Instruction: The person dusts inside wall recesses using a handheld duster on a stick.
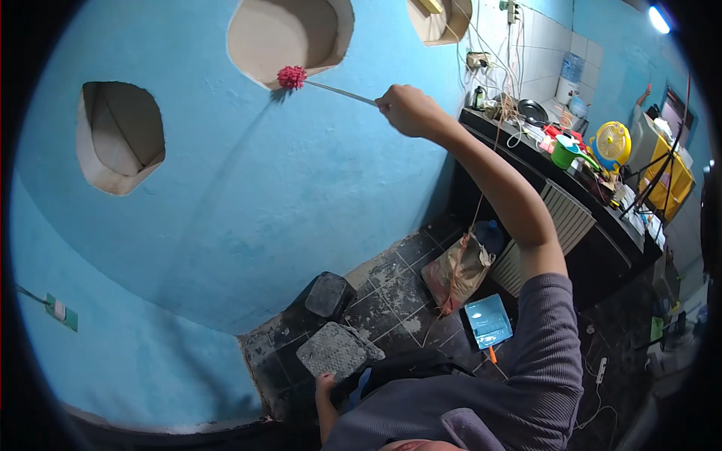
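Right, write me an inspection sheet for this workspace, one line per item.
Surface: blue wall with arched niches.
Job's things: red duster on a thin rod, head at the lower edge of a niche.
Clutter: stone blocks, sack, blue packet on the tiled floor.
Hands: right hand grips the rod; left hand low beside a block, grip unclear.
Cables: wires tangled above the counter.
Surroundings: crowded dark counter, yellow fan.

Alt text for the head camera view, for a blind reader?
A person's right hand holds a red-headed duster up at the rim of a niche in a blue wall. The left hand is low beside a grey stone block.
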`<act>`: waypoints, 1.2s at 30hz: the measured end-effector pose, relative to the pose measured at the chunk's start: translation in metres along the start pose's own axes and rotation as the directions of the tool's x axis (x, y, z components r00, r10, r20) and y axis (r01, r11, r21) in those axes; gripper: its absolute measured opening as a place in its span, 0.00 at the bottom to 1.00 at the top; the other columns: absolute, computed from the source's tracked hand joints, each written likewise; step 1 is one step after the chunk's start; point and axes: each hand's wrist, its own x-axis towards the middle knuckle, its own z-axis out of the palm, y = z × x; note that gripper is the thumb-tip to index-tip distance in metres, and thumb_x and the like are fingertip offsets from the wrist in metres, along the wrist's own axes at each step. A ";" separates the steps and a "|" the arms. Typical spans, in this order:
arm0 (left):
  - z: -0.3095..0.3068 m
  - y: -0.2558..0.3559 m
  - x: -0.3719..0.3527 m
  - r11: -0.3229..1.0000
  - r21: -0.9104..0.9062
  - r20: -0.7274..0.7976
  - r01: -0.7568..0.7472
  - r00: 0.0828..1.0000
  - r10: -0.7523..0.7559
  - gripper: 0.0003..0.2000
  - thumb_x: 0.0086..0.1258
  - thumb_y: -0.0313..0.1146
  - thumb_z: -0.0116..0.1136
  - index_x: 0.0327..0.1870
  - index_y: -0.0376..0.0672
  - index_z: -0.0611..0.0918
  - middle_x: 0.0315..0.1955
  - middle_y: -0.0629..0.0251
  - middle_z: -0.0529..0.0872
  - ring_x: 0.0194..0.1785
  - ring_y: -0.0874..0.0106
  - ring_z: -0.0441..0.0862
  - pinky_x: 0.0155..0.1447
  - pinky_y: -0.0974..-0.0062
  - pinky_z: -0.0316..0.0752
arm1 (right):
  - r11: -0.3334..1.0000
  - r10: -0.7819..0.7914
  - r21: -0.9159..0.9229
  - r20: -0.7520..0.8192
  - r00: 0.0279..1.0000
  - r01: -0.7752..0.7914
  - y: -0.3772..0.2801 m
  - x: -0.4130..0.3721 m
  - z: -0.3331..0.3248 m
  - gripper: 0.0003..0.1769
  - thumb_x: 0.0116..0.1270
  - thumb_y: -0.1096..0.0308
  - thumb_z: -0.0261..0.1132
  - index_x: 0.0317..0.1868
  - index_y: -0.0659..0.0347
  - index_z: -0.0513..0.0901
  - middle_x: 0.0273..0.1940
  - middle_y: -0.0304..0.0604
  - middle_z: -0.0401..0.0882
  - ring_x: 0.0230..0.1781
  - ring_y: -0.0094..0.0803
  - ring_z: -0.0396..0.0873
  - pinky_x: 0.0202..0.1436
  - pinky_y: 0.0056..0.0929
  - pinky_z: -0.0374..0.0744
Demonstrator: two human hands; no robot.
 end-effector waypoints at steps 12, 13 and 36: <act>0.031 0.007 0.031 0.976 0.027 0.000 -0.216 0.976 0.216 0.16 0.53 0.32 0.56 0.42 0.33 0.78 0.34 0.55 0.82 0.39 0.66 0.79 0.44 0.72 0.71 | 0.983 0.160 0.109 -0.091 0.983 -0.150 0.071 -0.047 -0.004 0.10 0.57 0.70 0.53 0.33 0.64 0.80 0.30 0.57 0.77 0.31 0.52 0.76 0.35 0.41 0.73; 0.035 0.006 0.030 0.976 0.036 0.001 -0.216 0.976 0.216 0.16 0.53 0.32 0.56 0.42 0.33 0.78 0.34 0.55 0.82 0.39 0.66 0.79 0.44 0.72 0.71 | 0.974 0.224 0.026 -0.014 0.975 -0.223 0.082 -0.045 0.007 0.11 0.58 0.69 0.53 0.36 0.63 0.81 0.30 0.57 0.77 0.31 0.52 0.76 0.35 0.41 0.73; 0.084 0.034 -0.077 0.991 -0.096 -0.053 -0.091 0.995 0.086 0.12 0.54 0.30 0.56 0.36 0.31 0.79 0.30 0.58 0.80 0.36 0.68 0.76 0.42 0.71 0.69 | 0.434 0.676 0.852 -0.092 0.731 -0.294 0.222 -0.124 -0.018 0.12 0.57 0.72 0.54 0.40 0.68 0.79 0.17 0.37 0.71 0.11 0.19 0.65 0.12 0.18 0.61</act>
